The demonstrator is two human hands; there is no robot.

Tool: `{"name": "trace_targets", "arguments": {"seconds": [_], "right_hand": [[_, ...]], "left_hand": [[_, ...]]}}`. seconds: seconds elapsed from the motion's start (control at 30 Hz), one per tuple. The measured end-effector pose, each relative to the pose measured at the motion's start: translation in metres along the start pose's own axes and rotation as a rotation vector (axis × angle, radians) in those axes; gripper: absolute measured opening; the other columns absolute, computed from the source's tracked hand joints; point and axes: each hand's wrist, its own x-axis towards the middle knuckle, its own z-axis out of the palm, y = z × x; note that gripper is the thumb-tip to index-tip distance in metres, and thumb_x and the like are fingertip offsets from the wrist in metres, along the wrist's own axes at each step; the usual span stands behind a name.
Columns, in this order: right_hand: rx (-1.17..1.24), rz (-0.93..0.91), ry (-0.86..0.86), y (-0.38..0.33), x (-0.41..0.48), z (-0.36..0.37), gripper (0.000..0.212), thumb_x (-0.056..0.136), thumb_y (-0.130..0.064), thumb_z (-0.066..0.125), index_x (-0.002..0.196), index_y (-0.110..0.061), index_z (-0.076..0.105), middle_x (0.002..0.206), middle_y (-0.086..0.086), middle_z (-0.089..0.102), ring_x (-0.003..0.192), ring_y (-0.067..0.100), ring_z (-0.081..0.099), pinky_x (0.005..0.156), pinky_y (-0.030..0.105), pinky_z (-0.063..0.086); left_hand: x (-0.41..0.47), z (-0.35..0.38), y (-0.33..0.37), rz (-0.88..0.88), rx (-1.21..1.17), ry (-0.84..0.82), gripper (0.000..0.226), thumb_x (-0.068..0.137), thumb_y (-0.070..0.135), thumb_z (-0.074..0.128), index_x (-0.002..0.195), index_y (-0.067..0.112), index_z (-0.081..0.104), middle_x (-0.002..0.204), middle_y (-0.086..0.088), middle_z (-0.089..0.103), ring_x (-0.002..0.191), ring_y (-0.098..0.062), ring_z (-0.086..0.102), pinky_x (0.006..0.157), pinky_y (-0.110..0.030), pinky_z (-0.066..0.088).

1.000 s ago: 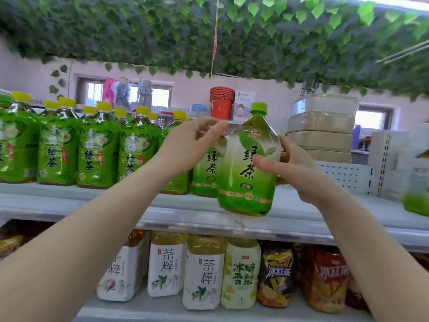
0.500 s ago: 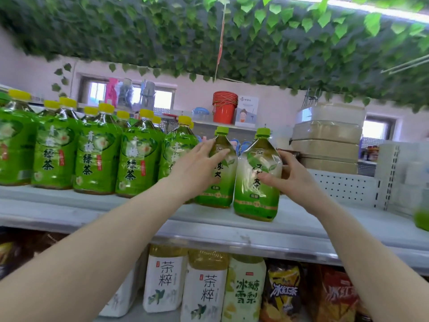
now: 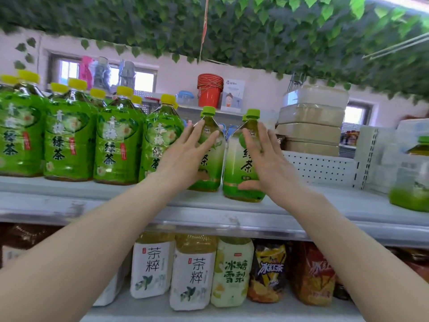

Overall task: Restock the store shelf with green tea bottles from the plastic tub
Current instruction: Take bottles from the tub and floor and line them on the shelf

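Both hands were open, fingers straight and spread, neither one curled round anything. The left hand lay flat against the front of the left bottle, fingertips up at its shoulder just under the green cap and thumb low near its base. The right hand lay against the front and right flank of the right bottle, fingers reaching toward its neck and thumb crossing the lower part of the label. The two green tea bottles stood upright on the shelf, close to its front edge and just beside each other, with only a thin gap between them, so each sat directly behind its own palm. Whether the palms pressed on them or only touched could not be told. To the left, a row of yellow-capped bottles filled the same shelf, the nearest one just beside the left hand. Farther right, well apart, stood another green bottle. Below, white-labelled drinks lined the lower shelf.
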Motion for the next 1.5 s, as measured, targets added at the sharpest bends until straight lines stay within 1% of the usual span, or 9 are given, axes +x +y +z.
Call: {"name": "trace_targets", "arguments": {"seconds": [0.13,0.3,0.57,0.83,0.9,1.03,1.17,1.33,1.5], "right_hand": [[0.029,-0.018,0.015,0.006,0.010,0.012,0.124,0.075,-0.052,0.073,0.154,-0.023,-0.018,0.159,0.014,-0.029,0.148,0.033,-0.019,0.121,0.045,0.009],[0.066,-0.057,0.041,0.018,0.021,0.026,0.122,0.076,-0.050,0.074,0.155,-0.022,-0.015,0.159,0.019,-0.025,0.149,0.033,-0.018,0.121,0.042,0.005],[0.059,-0.083,0.059,0.030,0.037,0.044,0.121,0.073,-0.052,0.074,0.157,-0.020,-0.008,0.160,0.021,-0.020,0.149,0.038,-0.014,0.122,0.051,0.010],[-0.042,-0.090,0.022,0.029,0.035,0.030,0.117,0.077,-0.058,0.070,0.157,-0.018,-0.007,0.161,0.022,-0.013,0.150,0.037,-0.005,0.119,0.046,0.016],[-0.087,-0.088,0.023,0.027,0.032,0.020,0.109,0.082,-0.054,0.069,0.157,-0.017,-0.001,0.161,0.022,-0.005,0.150,0.036,0.004,0.119,0.045,0.017],[-0.184,-0.177,0.143,0.011,0.018,0.005,0.087,0.091,-0.046,0.062,0.155,-0.009,0.017,0.154,0.017,0.029,0.142,0.033,0.029,0.114,0.044,0.029],[-0.225,-0.269,0.222,-0.027,-0.001,-0.005,0.077,0.088,-0.042,0.066,0.149,-0.006,0.036,0.143,0.015,0.049,0.130,0.034,0.049,0.102,0.047,0.043],[-0.251,-0.376,0.311,-0.094,-0.025,-0.009,0.069,0.082,-0.039,0.074,0.136,-0.002,0.053,0.127,0.017,0.061,0.110,0.035,0.063,0.086,0.044,0.054],[-0.132,-0.453,0.245,-0.183,-0.053,0.005,0.067,0.090,-0.039,0.064,0.143,-0.003,0.045,0.136,0.018,0.055,0.124,0.035,0.055,0.100,0.046,0.046]], "left_hand": [[-0.001,0.002,0.001,0.000,0.009,0.006,0.114,0.073,0.057,0.074,0.155,0.034,-0.002,0.164,-0.006,-0.009,0.150,-0.030,-0.003,0.107,-0.046,0.040],[0.000,0.006,0.003,-0.022,0.025,0.006,0.121,0.069,0.059,0.076,0.155,0.035,-0.005,0.164,-0.005,-0.009,0.150,-0.030,-0.004,0.106,-0.046,0.041],[0.001,0.008,0.006,-0.039,0.052,0.012,0.122,0.068,0.059,0.077,0.155,0.034,-0.005,0.164,-0.006,-0.008,0.151,-0.030,0.001,0.107,-0.046,0.040],[0.000,-0.001,0.006,-0.044,0.031,-0.035,0.117,0.071,0.056,0.077,0.155,0.034,-0.002,0.164,-0.004,-0.009,0.151,-0.028,-0.001,0.106,-0.046,0.041],[-0.005,-0.009,0.003,-0.036,0.011,-0.040,0.110,0.075,0.055,0.075,0.156,0.031,0.004,0.164,-0.003,-0.003,0.151,-0.026,0.004,0.106,-0.045,0.040],[-0.027,-0.027,-0.008,-0.008,-0.002,-0.006,0.092,0.083,0.052,0.068,0.155,0.024,0.018,0.160,-0.004,0.021,0.147,-0.023,0.018,0.108,-0.039,0.038],[-0.059,-0.050,-0.032,-0.004,-0.014,0.053,0.073,0.087,0.046,0.066,0.148,0.021,0.036,0.151,-0.002,0.040,0.140,-0.023,0.033,0.102,-0.038,0.043],[-0.122,-0.080,-0.070,0.026,-0.007,0.082,0.059,0.087,0.044,0.067,0.139,0.019,0.052,0.138,-0.004,0.054,0.130,-0.026,0.047,0.094,-0.039,0.048],[-0.209,-0.093,-0.118,0.074,-0.019,0.060,0.055,0.082,0.036,0.074,0.129,0.011,0.060,0.125,-0.011,0.062,0.117,-0.032,0.056,0.094,-0.043,0.049]]}}
